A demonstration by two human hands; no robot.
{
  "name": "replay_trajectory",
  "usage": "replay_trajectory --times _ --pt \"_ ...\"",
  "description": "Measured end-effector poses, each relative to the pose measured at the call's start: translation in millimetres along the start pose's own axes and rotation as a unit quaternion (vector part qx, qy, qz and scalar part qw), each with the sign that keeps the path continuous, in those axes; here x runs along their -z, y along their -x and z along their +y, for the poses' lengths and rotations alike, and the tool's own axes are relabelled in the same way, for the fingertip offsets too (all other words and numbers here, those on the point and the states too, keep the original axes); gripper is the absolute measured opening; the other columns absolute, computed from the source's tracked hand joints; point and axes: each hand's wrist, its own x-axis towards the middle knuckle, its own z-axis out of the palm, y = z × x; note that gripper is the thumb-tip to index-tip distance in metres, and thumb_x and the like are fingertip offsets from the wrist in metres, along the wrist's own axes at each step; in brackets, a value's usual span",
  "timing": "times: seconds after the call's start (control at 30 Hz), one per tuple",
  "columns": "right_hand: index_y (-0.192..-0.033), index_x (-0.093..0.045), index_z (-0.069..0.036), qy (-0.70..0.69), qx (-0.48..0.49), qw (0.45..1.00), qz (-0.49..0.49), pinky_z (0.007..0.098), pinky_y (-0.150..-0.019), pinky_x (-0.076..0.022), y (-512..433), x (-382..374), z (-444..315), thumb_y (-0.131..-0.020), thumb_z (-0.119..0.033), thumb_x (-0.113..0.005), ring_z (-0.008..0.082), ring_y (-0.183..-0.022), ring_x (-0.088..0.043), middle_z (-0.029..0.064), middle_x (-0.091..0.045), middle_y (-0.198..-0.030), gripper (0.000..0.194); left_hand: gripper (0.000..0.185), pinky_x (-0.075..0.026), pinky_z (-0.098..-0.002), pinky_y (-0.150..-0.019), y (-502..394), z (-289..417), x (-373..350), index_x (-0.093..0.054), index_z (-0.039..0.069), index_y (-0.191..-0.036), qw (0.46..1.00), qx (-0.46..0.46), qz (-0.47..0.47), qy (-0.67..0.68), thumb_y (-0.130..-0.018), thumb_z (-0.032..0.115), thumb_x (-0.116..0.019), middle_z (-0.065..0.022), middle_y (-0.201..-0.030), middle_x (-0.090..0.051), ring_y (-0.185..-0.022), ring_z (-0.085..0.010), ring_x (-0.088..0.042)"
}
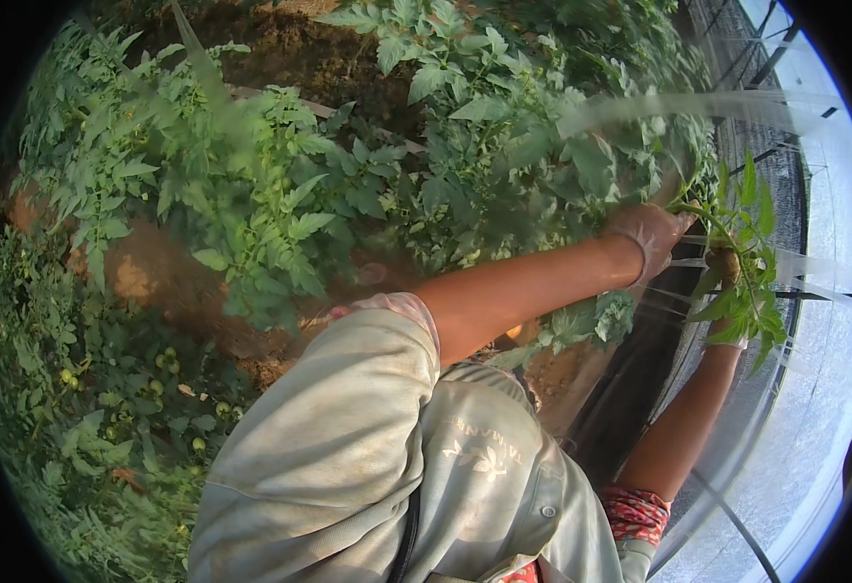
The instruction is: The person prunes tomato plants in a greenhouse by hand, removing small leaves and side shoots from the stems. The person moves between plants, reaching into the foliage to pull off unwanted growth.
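Observation:
My left hand (648, 229), in a thin translucent glove, reaches to the right with its fingers closed on the stem of a leafy tomato shoot (750, 291). The shoot arches over and hangs down at the right. My right hand (725, 266) is raised just beside it, behind the shoot, partly hidden by leaves; a glove shows at its wrist. Whether the right fingers hold the stem or a string cannot be told. Pale translucent strips run close to both hands.
Dense tomato plants (273, 189) fill the left and top, with green tomatoes (156, 386) low at left. Brown soil (178, 284) shows between rows. At right stand dark netting (746, 153) and a translucent greenhouse wall (819, 379) with bars. A pale translucent strip (688, 106) crosses the upper right.

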Motion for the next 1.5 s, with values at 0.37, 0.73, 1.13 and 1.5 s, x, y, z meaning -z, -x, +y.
replay_trajectory --times 0.37,0.73,1.13,1.5 --pt "-0.128 -0.052 -0.002 -0.680 -0.127 0.662 -0.289 0.0321 -0.081 -0.0518 -39.2 2.9 51.2 -0.093 -0.026 -0.054 0.0218 -0.102 -0.060 0.0120 -0.058 -0.119 0.043 0.080 -0.055 -0.0387 -0.077 -6.3 4.1 13.5 -0.027 -0.005 -0.142 0.995 -0.007 -0.086 0.040 -0.076 0.026 -0.060 -0.0191 -0.095 -0.068 -0.088 -0.0309 -0.068" --pt "-0.148 -0.016 -0.004 -0.715 -0.005 0.673 -0.192 0.0445 -0.108 -0.0343 -1.5 -19.4 -59.9 -0.099 -0.041 -0.035 0.0316 -0.141 -0.022 0.0189 -0.008 -0.156 0.064 0.087 -0.050 -0.0387 -0.086 -6.2 4.3 22.4 -0.012 0.000 -0.148 0.975 0.038 -0.148 0.161 -0.079 0.025 -0.059 -0.0235 -0.113 -0.061 -0.101 -0.0339 -0.061" --pt "-0.104 -0.061 0.003 -0.069 0.015 0.924 0.375 0.0323 -0.070 -0.0466 82.2 -31.8 -123.5 -0.097 -0.019 -0.044 0.0165 -0.076 -0.058 0.0102 -0.064 -0.090 0.029 0.030 -0.052 -0.0321 -0.079 85.8 -75.6 88.3 -0.066 0.005 -0.112 0.835 -0.118 -0.194 0.501 -0.088 0.023 -0.059 -0.0105 -0.106 -0.068 -0.090 -0.0186 -0.066" --pt "-0.145 -0.029 -0.003 -0.313 0.137 0.935 -0.095 0.0439 -0.107 -0.0361 35.5 -110.1 -187.9 -0.095 -0.040 -0.052 0.0311 -0.133 -0.039 0.0206 -0.043 -0.141 0.066 0.027 -0.051 -0.0234 -0.066 108.4 -215.3 79.4 -0.055 0.006 -0.115 0.625 0.241 0.129 0.731 -0.099 0.025 -0.045 -0.0102 -0.108 -0.063 -0.085 -0.0139 -0.061"
